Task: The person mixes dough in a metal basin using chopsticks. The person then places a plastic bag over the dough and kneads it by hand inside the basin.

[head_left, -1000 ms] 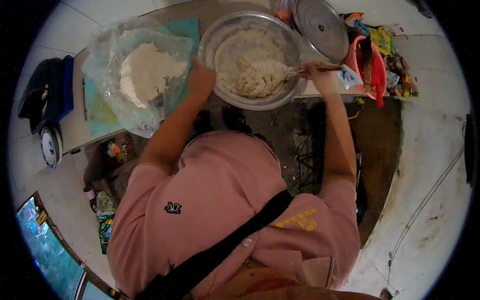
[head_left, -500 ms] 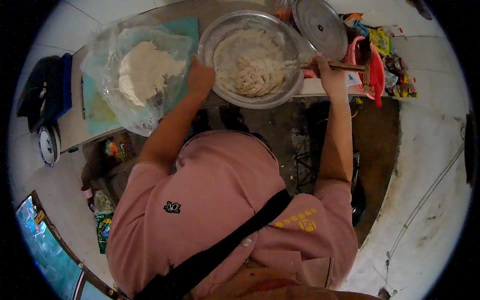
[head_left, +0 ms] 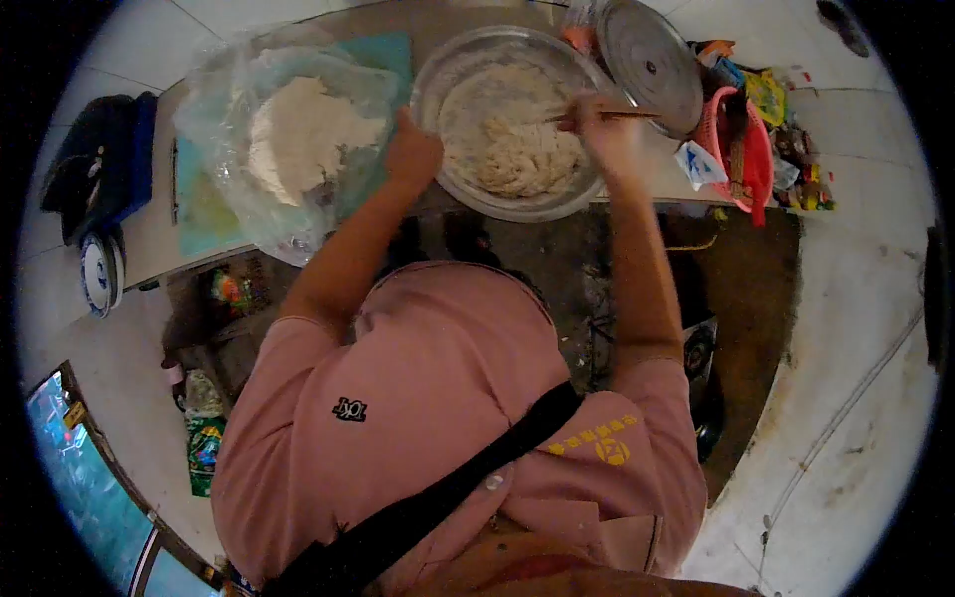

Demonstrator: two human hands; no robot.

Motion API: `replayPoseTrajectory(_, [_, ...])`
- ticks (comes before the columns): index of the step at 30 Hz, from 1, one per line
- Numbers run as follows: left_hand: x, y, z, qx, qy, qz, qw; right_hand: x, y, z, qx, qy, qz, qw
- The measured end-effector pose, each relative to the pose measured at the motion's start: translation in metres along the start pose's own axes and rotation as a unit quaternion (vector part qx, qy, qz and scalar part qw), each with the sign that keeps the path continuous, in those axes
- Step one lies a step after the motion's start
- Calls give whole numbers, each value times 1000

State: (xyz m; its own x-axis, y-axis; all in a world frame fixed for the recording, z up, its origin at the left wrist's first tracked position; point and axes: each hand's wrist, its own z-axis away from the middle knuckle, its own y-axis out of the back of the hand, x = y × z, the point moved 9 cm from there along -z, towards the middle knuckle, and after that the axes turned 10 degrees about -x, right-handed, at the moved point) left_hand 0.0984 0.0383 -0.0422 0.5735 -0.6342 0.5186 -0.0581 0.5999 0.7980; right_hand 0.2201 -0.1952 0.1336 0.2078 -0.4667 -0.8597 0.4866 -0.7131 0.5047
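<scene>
A wide metal basin [head_left: 517, 211] holds pale, lumpy dough [head_left: 527, 164] with floury residue around it. My left hand [head_left: 413, 154] grips the basin's left rim. At the basin's right side, my right hand [head_left: 602, 129] is closed around wooden chopsticks [head_left: 632, 113], whose far ends point left over the dough. This hand is slightly blurred. Left of the basin, an open clear plastic bag [head_left: 224, 129] with a heap of flour [head_left: 303, 139] lies on a teal board [head_left: 393, 55].
A round metal lid [head_left: 652, 68] leans behind the basin's right side. Farther right are a pink basket [head_left: 758, 149], a white-and-blue packet [head_left: 699, 165] and colourful packages [head_left: 764, 90]. Dark folded cloth [head_left: 99, 164] lies at the far left, above stacked plates [head_left: 99, 274] at the table's edge.
My right hand has moved left with the chopsticks, from beside the basin to over its right rim. The view has shifted slightly. My left hand still holds the rim.
</scene>
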Motion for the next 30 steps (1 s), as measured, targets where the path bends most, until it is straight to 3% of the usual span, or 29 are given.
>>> replayPoseTrajectory(2, [-5,-12,-5,-8,-16,-44,999,85,-46,-19,2,-15,32,999])
replayPoseTrajectory(5, [-3,-11,-11,-7,-1,-35,999,86,-53,-24,-36,-32,-86,995])
replayPoseTrajectory(6, [-5,-12,-4,-19,0,-33,999,50,-39,-15,-4,-32,-172,985])
replayPoseTrajectory(9, [10,12,11,-22,39,32,998,48,-16,-35,7,-67,-89,994])
replayPoseTrajectory(10, [12,19,16,-18,59,60,996,31,-21,-33,7,-21,-100,995])
replayPoseTrajectory(14, [13,24,18,3,50,51,997,86,-77,-37,-54,-49,-85,994])
replayPoseTrajectory(17, [9,18,16,-4,68,62,996,73,-73,9,-108,-122,11,987])
replayPoseTrajectory(20, [10,18,15,-9,84,71,994,61,-60,49,-159,-133,-29,978])
replayPoseTrajectory(23, [8,17,17,-9,83,65,994,62,-53,59,-201,-170,139,955])
replayPoseTrajectory(26, [10,18,15,5,65,65,996,106,-72,50,-105,-76,58,990])
replayPoseTrajectory(29, [6,15,14,-13,72,45,996,70,-48,51,-148,-156,-68,974])
replayPoseTrajectory(30, [7,16,15,-11,74,52,996,46,-25,51,-148,-118,-10,982])
